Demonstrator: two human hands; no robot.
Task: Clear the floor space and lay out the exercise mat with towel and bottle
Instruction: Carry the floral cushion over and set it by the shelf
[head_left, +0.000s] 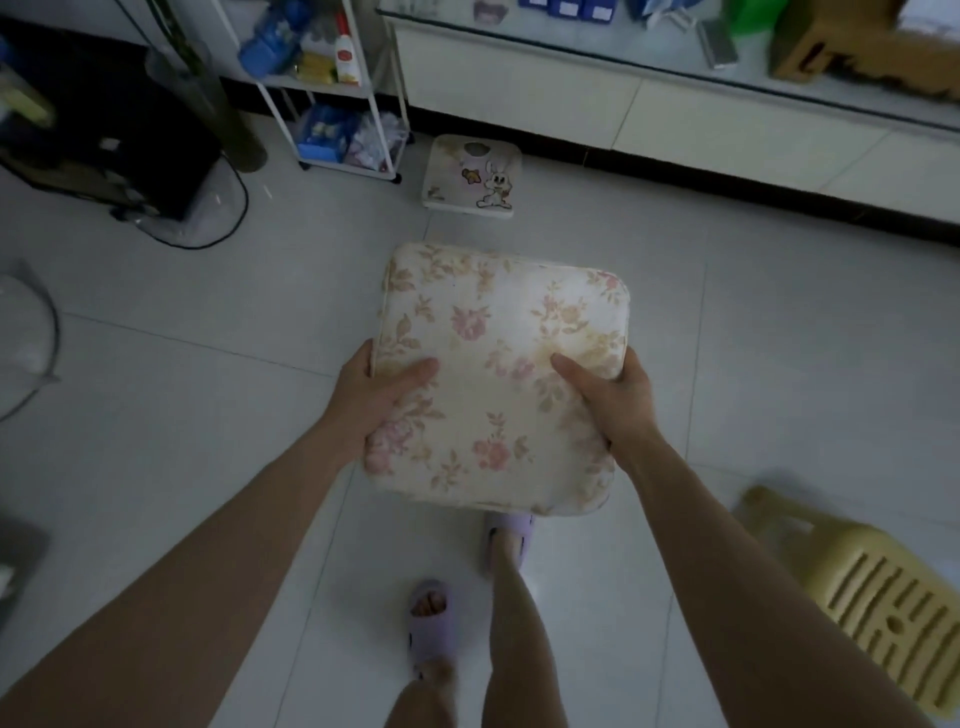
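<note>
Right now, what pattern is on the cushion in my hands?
Cream cushion with pink flowers and tan leaves, seen in the head view.

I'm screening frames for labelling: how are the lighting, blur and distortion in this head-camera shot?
Head view: dim overall, and the floral cushion is the brightest patch. The left hand and right hand gripping it look fairly sharp. The yellow stool at the edge is smeared by blur. The wide lens bows the counter line. There is soft glare on the floor tiles.

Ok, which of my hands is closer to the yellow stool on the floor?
Right. The right hand grips the right edge of the floral cushion, on the side of the yellow stool; the left hand grips its left edge, farther from the stool.
</note>
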